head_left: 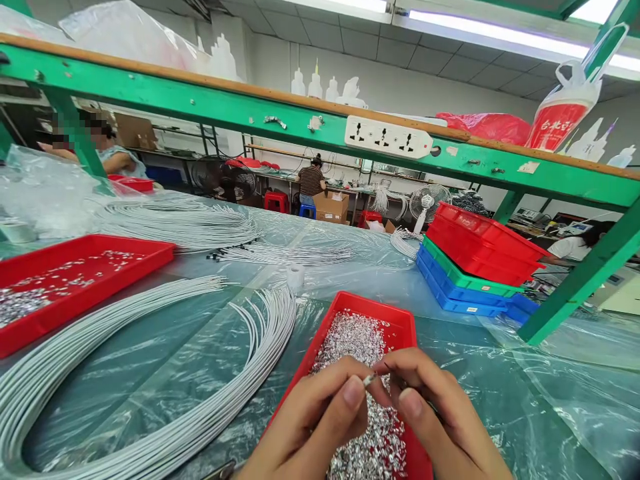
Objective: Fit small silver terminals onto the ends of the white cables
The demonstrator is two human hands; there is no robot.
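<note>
Left hand: a small white piece is pinched between the thumb and forefinger of the left hand, its end left showing past the fingertips.
Right hand: the right hand is held just beside that end, forefinger and thumb curled toward it; whether anything is gripped there cannot be told.
White piece: it is held above the near red tray, between the two hands.
Near tray: a heap of small silvery metal pieces is contained in it, partly hidden by the hands.
Looped cables: a thick bundle of white cables is laid in a wide curve to the left of the near tray, on a plastic-covered table.
Left tray: more silvery bits are scattered in a second red tray.
White roll: a small white roll is stood beyond the looped bundle.
Stacked trays: red trays are piled on green and blue ones at the right.
Farther cables: a coiled bundle is spread at the back left.
Shelf: a white power strip is mounted on the green beam.
Background: a person in a striped top is seen near a cardboard box.
</note>
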